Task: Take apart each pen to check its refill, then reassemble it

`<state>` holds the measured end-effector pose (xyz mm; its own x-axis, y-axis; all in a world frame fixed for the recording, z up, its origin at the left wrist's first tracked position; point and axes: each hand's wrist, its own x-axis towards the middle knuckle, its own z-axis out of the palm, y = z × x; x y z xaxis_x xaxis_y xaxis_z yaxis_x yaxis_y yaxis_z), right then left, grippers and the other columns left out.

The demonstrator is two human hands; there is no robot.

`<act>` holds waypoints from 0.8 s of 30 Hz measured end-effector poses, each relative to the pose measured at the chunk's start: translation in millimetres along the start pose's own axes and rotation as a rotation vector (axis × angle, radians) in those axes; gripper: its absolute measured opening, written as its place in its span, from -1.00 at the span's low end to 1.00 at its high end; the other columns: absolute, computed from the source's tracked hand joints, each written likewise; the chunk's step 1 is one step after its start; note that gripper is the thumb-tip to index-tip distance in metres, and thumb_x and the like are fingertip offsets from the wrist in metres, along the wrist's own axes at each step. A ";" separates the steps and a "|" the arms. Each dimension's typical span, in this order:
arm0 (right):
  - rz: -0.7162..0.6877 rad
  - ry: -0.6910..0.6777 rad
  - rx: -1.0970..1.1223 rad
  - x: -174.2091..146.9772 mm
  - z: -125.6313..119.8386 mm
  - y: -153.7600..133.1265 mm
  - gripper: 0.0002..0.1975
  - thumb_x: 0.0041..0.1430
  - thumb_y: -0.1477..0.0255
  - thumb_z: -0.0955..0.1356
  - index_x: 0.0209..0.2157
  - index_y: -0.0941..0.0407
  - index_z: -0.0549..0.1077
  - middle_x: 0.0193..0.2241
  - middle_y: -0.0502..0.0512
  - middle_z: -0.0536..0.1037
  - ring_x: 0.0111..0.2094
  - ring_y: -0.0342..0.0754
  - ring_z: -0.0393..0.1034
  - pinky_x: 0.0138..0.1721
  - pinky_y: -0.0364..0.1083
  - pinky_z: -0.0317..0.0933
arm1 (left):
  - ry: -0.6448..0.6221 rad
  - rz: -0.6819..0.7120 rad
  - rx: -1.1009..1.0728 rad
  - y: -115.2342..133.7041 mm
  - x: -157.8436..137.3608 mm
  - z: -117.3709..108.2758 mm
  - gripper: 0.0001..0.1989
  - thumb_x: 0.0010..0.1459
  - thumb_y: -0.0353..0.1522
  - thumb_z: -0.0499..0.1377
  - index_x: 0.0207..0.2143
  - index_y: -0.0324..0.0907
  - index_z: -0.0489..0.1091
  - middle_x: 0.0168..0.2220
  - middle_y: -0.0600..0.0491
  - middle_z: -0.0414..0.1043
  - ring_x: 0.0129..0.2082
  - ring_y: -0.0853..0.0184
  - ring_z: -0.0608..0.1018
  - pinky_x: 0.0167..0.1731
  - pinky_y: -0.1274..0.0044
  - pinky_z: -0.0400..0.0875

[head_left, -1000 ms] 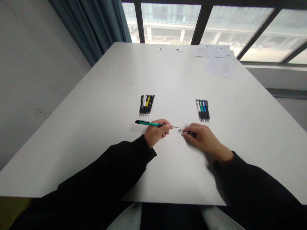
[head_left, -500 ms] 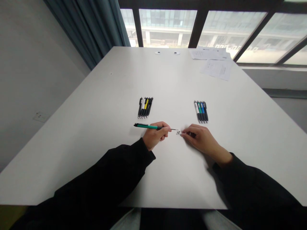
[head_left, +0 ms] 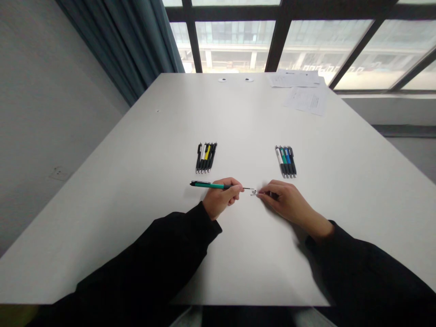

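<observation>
In my left hand [head_left: 223, 197] is a green ballpoint pen [head_left: 207, 185], held level with its clip end to the left. A thin bare refill [head_left: 248, 188] sticks out from its right end. My right hand [head_left: 286, 200] rests on the table with thumb and fingertips together. Small metallic pen parts [head_left: 254, 192] lie at those fingertips, just below the refill's point. They are too small to make out exactly, and whether the fingers grip one of them is hidden.
A row of several pens [head_left: 205, 158], one yellow, lies beyond my left hand on the white table [head_left: 245, 254]. Another row [head_left: 286, 161] lies beyond my right hand. Paper sheets [head_left: 306, 97] and two white oval pieces [head_left: 249, 80] are at the far edge, before the windows.
The whole view has shifted slightly, with the table lower in the picture. Both hands keep nearly the same pose, the green pen still in the left one.
</observation>
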<state>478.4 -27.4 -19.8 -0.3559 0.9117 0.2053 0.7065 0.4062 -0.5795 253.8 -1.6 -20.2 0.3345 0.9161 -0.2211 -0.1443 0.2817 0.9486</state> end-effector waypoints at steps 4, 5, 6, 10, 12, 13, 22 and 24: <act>0.004 0.009 -0.006 -0.1 0.6 0.4 -0.86 0.25 0.36 0.39 -0.30 0.11 0.60 -0.40 0.10 0.57 -0.44 -0.10 0.41 -0.41 -0.10 0.25 | 0.009 -0.003 0.000 1.1 -0.6 1.1 -0.79 -0.01 -0.27 0.27 -0.49 -0.26 0.42 -0.66 0.16 0.29 -0.71 0.57 0.22 -0.69 0.65 -0.03; 0.004 0.010 -0.008 0.0 0.5 0.4 -0.86 0.25 0.36 0.39 -0.30 0.11 0.60 -0.40 0.10 0.57 -0.44 -0.10 0.41 -0.41 -0.10 0.25 | 0.010 -0.002 0.005 1.0 -0.6 1.0 -0.79 -0.01 -0.27 0.27 -0.49 -0.26 0.42 -0.66 0.16 0.30 -0.71 0.57 0.22 -0.70 0.65 -0.03; 0.001 0.010 -0.007 0.1 0.2 0.2 -0.86 0.25 0.36 0.39 -0.30 0.11 0.60 -0.40 0.10 0.57 -0.44 -0.10 0.41 -0.41 -0.10 0.25 | 0.010 -0.001 0.011 0.8 -0.5 0.7 -0.79 -0.01 -0.27 0.27 -0.49 -0.26 0.42 -0.66 0.16 0.30 -0.71 0.57 0.22 -0.70 0.65 -0.03; -0.005 0.066 0.027 -0.7 -3.2 -4.1 -0.85 0.25 0.35 0.40 -0.31 0.11 0.60 -0.45 0.09 0.54 -0.49 -0.12 0.37 -0.43 -0.10 0.25 | -0.010 0.006 0.043 -0.2 -0.4 -0.8 -0.77 0.01 -0.24 0.27 -0.47 -0.26 0.44 -0.64 0.15 0.32 -0.71 0.57 0.22 -0.69 0.65 -0.01; -0.018 0.135 0.091 -2.2 -5.1 -8.4 -0.85 0.25 0.35 0.39 -0.30 0.12 0.59 -0.46 0.08 0.52 -0.53 -0.15 0.32 -0.47 -0.11 0.23 | -0.038 0.018 0.075 -0.1 -0.7 -1.1 -0.75 0.03 -0.22 0.27 -0.44 -0.25 0.45 -0.63 0.15 0.34 -0.69 0.56 0.24 -0.68 0.64 0.02; -0.028 0.163 0.138 -3.1 -5.8 -10.9 -0.86 0.26 0.35 0.39 -0.28 0.12 0.58 -0.45 0.07 0.51 -0.53 -0.15 0.31 -0.49 -0.11 0.23 | -0.058 0.025 0.094 0.3 -1.1 -1.0 -0.75 0.04 -0.21 0.27 -0.43 -0.25 0.46 -0.62 0.14 0.35 -0.69 0.55 0.25 -0.68 0.64 0.04; -0.098 0.154 0.266 -6.9 -5.3 -21.6 -0.90 0.28 0.38 0.38 -0.25 0.08 0.56 -0.37 0.08 0.56 -0.44 -0.13 0.39 -0.48 -0.12 0.25 | -0.194 0.087 0.298 2.0 -2.9 -1.4 -0.76 0.12 -0.22 0.26 -0.35 -0.24 0.51 -0.57 0.11 0.43 -0.64 0.52 0.32 -0.63 0.63 0.17; -0.104 0.125 0.281 -6.5 -5.7 -22.2 -0.88 0.28 0.37 0.38 -0.23 0.09 0.55 -0.36 0.09 0.56 -0.44 -0.13 0.39 -0.48 -0.13 0.26 | -0.207 0.090 0.311 1.5 -2.6 -2.1 -0.76 0.13 -0.22 0.26 -0.34 -0.24 0.51 -0.56 0.11 0.44 -0.64 0.52 0.32 -0.63 0.63 0.19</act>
<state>468.5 -42.1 -3.7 -0.3266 0.8740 0.3599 0.4680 0.4804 -0.7418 250.8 -2.9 -18.7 0.5189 0.8472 -0.1139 0.0971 0.0740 0.9925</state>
